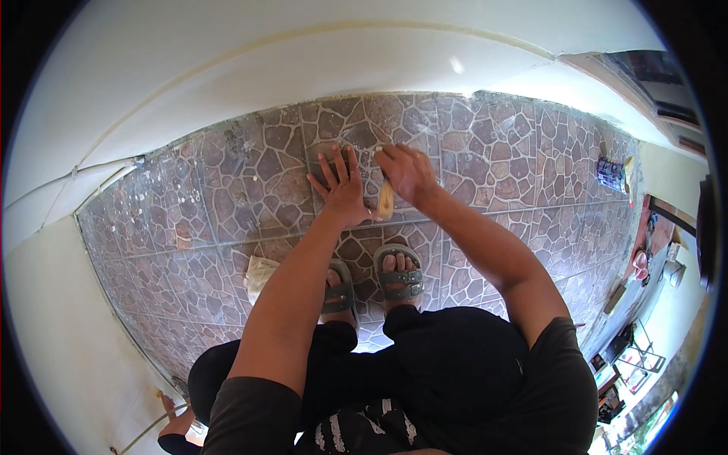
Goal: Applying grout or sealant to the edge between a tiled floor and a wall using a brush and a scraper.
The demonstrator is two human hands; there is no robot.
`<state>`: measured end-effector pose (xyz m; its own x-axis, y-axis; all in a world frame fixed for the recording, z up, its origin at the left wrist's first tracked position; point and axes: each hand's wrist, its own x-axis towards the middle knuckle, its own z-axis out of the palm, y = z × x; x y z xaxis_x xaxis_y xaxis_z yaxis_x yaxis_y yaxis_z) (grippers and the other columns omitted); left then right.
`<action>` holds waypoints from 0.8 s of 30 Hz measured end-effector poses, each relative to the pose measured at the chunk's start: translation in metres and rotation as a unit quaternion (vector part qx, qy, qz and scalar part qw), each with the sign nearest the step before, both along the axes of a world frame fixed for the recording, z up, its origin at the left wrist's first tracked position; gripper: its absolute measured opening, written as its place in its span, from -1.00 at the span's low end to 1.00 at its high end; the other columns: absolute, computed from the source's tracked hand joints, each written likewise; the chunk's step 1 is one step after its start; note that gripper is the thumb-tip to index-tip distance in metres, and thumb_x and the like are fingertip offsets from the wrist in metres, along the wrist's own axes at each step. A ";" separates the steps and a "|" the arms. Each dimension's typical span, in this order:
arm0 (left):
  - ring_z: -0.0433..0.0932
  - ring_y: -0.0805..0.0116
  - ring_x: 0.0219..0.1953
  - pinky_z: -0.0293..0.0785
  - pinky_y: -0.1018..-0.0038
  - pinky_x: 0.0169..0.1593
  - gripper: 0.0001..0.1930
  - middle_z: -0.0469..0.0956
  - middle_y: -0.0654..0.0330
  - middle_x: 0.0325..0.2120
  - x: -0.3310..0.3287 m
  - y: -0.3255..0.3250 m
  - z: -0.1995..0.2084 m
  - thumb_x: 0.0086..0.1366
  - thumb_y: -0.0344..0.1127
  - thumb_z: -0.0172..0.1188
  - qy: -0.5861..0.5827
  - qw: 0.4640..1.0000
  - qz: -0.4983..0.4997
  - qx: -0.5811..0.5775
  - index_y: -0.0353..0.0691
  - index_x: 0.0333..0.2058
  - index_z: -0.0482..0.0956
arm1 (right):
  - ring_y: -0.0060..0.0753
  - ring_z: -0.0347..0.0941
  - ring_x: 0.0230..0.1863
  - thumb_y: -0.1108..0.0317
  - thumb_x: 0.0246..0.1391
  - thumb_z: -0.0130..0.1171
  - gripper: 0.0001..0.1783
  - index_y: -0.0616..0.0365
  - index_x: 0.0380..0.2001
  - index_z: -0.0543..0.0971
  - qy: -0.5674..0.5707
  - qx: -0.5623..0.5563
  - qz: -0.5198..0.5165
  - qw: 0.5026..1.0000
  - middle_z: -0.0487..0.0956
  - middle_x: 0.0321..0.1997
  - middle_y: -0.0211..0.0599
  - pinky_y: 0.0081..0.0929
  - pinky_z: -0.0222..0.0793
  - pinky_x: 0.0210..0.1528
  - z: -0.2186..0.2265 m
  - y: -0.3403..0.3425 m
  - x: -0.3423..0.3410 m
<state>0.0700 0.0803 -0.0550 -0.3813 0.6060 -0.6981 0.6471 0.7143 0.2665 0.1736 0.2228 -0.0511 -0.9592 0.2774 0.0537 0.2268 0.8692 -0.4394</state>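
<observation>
- I have the right hand point(407, 174) closed around a tool point(386, 199); its pale wooden handle slants out under the palm, toward the feet.
- I cannot tell what kind of head the tool has, since the fingers cover that end.
- I see the tool low over the floor point(485, 174), between the two hands and ahead of the sandals point(398, 280).
- I have the left hand point(343, 193) open, palm down on the floor, its fingers spread and pointing toward the wall point(334, 72).
- I see the left thumb just beside the handle's end; whether they touch, I cannot tell.
- I read the floor as brown stone-pattern tile with pale joints, white specks point(178, 188) strewn over its left part.
- I see a cream cloth or bag point(260, 277) on the floor, partly behind the left forearm.
- I find a blue packet point(611, 174) well off to the right, near the far end of the floor.
- I have a metal rack point(644, 358) at the lower right, among clutter too small to sort.
- I also catch a co-worker's hand point(167, 403) at the lower left, by the side wall point(68, 318), near a thin pole point(140, 434).
</observation>
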 end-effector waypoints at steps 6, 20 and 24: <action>-0.71 -0.39 0.49 -0.63 -0.53 0.34 0.68 -0.71 -0.13 0.50 -0.006 -0.006 -0.012 -0.23 0.18 0.66 0.002 1.000 0.010 0.028 -0.13 0.48 -0.65 | -0.10 0.60 -0.17 0.40 0.01 0.17 -0.88 0.08 -0.32 0.53 0.027 0.010 -0.005 1.000 0.56 -0.26 -0.27 -0.14 0.59 -0.24 -0.006 -0.012 0.004; -0.73 -0.36 0.49 -0.64 -0.51 0.34 0.71 -0.73 -0.12 0.50 -0.003 0.006 0.002 -0.27 0.20 0.67 -0.010 1.000 -0.004 -0.003 -0.14 0.48 -0.65 | -0.13 0.61 -0.16 0.38 0.00 0.18 -0.89 0.07 -0.34 0.54 0.024 0.031 -0.027 0.999 0.55 -0.31 -0.29 -0.13 0.59 -0.24 -0.006 0.000 0.001; -0.73 -0.36 0.49 -0.64 -0.52 0.34 0.72 -0.72 -0.12 0.50 -0.007 -0.005 -0.009 -0.28 0.22 0.67 -0.006 1.000 0.004 0.001 -0.15 0.48 -0.65 | -0.12 0.61 -0.16 0.36 -0.01 0.19 -0.88 0.07 -0.34 0.55 0.049 0.007 0.013 0.999 0.56 -0.29 -0.29 -0.12 0.60 -0.25 -0.009 -0.019 0.012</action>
<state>0.0633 0.0752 -0.0638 -0.3780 0.6045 -0.7012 0.6374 0.7192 0.2764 0.1852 0.2042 -0.0603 -0.9560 0.2517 0.1507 0.1614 0.8802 -0.4464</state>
